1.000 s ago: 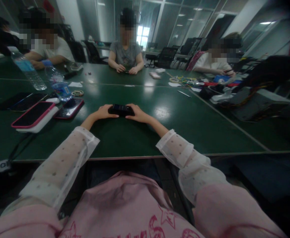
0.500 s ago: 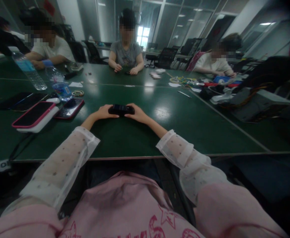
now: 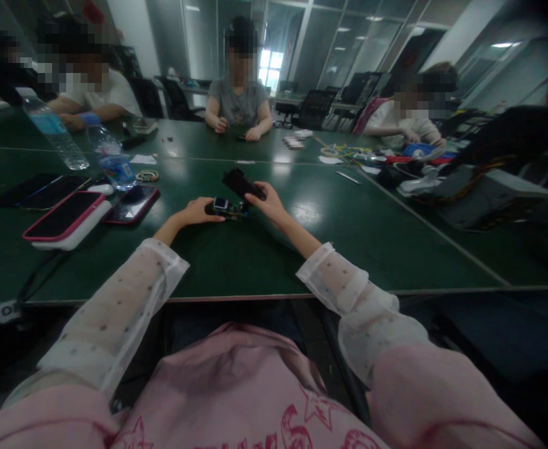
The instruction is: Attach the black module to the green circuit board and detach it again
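My left hand (image 3: 198, 211) grips the left end of a small device (image 3: 233, 210), whose little screen and circuit board are exposed. The device is low over the green table (image 3: 236, 268). In my right hand (image 3: 268, 202) is a black cover (image 3: 242, 183), pinched at its right end and tilted up to the left. The cover is raised off the device, above and behind it. My fingers partly hide both parts.
At the left are phones (image 3: 65, 215), (image 3: 133, 204) and two water bottles (image 3: 56, 131), (image 3: 112, 156). A roll of tape (image 3: 147, 176) lies beyond. On the right are a metal box (image 3: 499, 193), wires (image 3: 349, 151) and a thin tool (image 3: 348, 178). Several people sit around the table.
The black cover has come off the device in my right hand and moved up and back, exposing the board and screen. My left hand has stayed in place.
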{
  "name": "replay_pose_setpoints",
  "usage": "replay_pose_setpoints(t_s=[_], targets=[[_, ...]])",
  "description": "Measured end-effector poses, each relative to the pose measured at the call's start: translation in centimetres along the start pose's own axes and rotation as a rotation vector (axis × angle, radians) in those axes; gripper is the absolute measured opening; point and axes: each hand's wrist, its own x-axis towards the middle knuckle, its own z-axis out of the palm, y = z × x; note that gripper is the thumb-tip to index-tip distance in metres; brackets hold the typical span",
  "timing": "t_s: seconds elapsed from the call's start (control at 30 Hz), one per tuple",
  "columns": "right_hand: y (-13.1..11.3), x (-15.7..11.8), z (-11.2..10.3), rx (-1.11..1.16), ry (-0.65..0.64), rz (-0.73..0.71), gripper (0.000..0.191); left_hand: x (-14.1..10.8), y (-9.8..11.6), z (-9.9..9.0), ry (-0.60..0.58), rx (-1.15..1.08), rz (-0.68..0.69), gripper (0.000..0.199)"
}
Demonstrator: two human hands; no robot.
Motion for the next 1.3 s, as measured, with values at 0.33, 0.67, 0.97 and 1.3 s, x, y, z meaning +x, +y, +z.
replay_pose_setpoints(t_s=[0.33,0.67,0.97,1.3], targets=[[3.0,0.8,-3.0,-0.550,0.358,0.019,0.055,-0.3,0.6,-0.3,-0.004,0.027,-0.028,0.069],[3.6,0.2,-3.2,-0.759,0.446,0.155,0.051,-0.7,1.3,-0.6,-0.014,0.011,-0.053,0.069],[3.3,0.4,-2.7,-0.759,0.482,0.130,0.065,-0.2,0.4,-0.3,-0.012,0.019,-0.037,0.069],[3.0,0.8,-3.2,-0.696,0.602,0.052,0.059,-0.5,0.9,-0.4,-0.012,0.009,-0.044,0.071]])
